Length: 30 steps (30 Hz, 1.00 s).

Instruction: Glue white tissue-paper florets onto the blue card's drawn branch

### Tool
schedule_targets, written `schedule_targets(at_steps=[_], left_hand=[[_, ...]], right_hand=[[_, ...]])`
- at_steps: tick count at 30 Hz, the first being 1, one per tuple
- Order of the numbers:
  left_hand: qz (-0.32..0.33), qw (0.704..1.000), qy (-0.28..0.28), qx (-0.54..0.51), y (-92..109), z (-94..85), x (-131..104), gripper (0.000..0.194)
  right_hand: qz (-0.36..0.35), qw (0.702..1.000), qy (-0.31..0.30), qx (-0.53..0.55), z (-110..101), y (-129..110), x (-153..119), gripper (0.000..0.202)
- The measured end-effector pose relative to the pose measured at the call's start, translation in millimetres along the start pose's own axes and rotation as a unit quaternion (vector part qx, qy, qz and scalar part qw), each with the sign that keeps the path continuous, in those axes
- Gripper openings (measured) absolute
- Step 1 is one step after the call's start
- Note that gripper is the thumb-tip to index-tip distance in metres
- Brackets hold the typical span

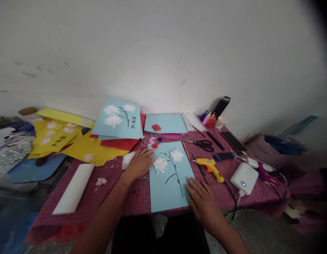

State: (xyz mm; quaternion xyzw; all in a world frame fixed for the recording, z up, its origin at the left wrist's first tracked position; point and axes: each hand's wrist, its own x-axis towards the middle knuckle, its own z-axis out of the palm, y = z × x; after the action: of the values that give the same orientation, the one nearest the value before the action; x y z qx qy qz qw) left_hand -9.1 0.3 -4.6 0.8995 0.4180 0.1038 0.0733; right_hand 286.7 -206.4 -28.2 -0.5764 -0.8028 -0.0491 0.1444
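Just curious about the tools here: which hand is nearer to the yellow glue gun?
The right hand: it rests at the right edge of the blue paper, with the glue gun just beyond; the left hand is farther off, at the paper's left edge.

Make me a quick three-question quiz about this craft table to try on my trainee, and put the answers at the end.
1. How many white flowers are on the nearest blue sheet?

2. True or false: the right hand lies at that sheet's right edge, holding no tool.

3. Which of these lies closest to the yellow glue gun?
A) yellow sheets
B) scissors
C) red cutouts

Key: 1, two; 2, true; 3, B.
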Motion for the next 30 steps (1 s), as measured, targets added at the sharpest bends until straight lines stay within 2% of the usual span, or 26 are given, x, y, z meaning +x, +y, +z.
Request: schedule_targets(at_steps=[11, 19, 26, 30], left_hand=[[-0.005, 1.0, -0.003, -0.002, -5, 2.6, 4, 0.045], [-0.019, 1.0, 0.008, -0.018, -2, 2.0, 5, 0.043], [-0.015, 0.998, 0.043, -0.039, 4, -14.1, 6, 0.039], [0.007, 1.0, 0.018, -0.008, 9, -28.3, 10, 0.034]], right_hand=[[-0.022, 0.997, 0.057, 0.056, 6, 11, 10, 0.031], [-0.02, 0.995, 0.074, 0.066, 10, 11, 6, 0.037], [-0.032, 0.994, 0.084, 0.062, 17, 17, 4, 0.039], [-0.05, 0.992, 0.099, 0.054, 21, 22, 5, 0.037]])
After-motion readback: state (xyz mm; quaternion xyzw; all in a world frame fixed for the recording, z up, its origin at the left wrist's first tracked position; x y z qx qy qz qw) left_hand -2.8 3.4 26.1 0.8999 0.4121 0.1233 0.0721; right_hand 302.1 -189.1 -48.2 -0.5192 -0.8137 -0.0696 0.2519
